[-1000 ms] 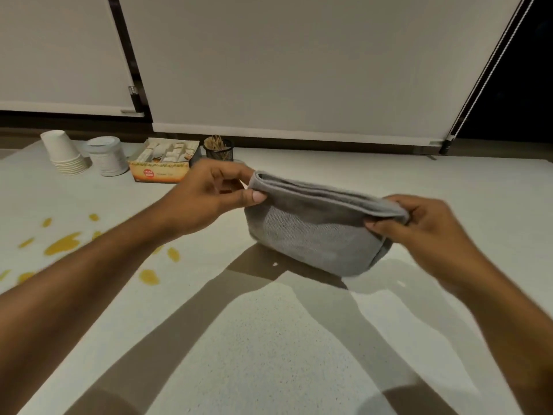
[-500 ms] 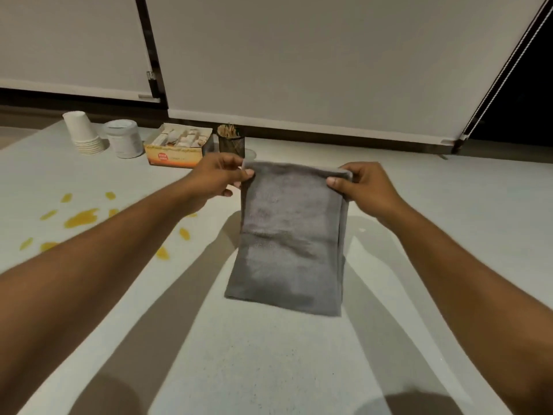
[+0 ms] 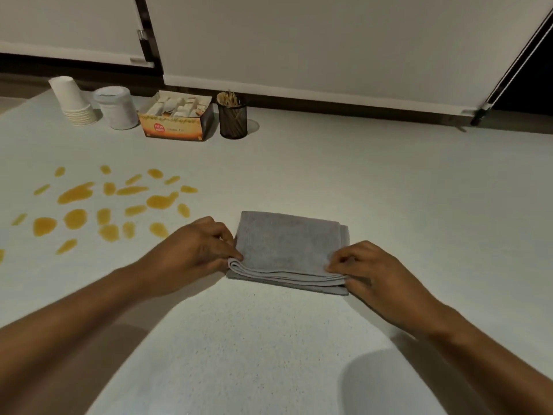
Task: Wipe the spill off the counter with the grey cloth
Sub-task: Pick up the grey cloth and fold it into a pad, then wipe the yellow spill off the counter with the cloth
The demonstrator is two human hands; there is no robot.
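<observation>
**Cloth folded and flat; spill lies off to its left**

I see the cloth (image 3: 288, 250) lying folded in several layers on the counter (image 3: 389, 190), about midway across and toward the near edge. Its long axis runs left to right, with the stacked fold edges facing me.

My left hand (image 3: 194, 250) sits at the cloth's near-left corner, fingers drawn together in a pinch on the layers there. My right hand (image 3: 374, 271) is at the near-right corner, fingertips narrowed onto the top fold and thumb at the edge below. Both hands touch the cloth; neither lifts it.

The spill (image 3: 113, 205), a scatter of orange drops and blotches, spreads toward the left edge of the counter, well clear of the cloth and just beyond the left hand's knuckles. So the move I judge comes next is a sideways one, leftward and slightly away from me. The left hand is nearer the spill, though it lies between cloth and spill.

Cups (image 3: 73, 100), a box (image 3: 176, 118) and a stick holder (image 3: 232, 116) stand along the far edge, apart from the spill.
</observation>
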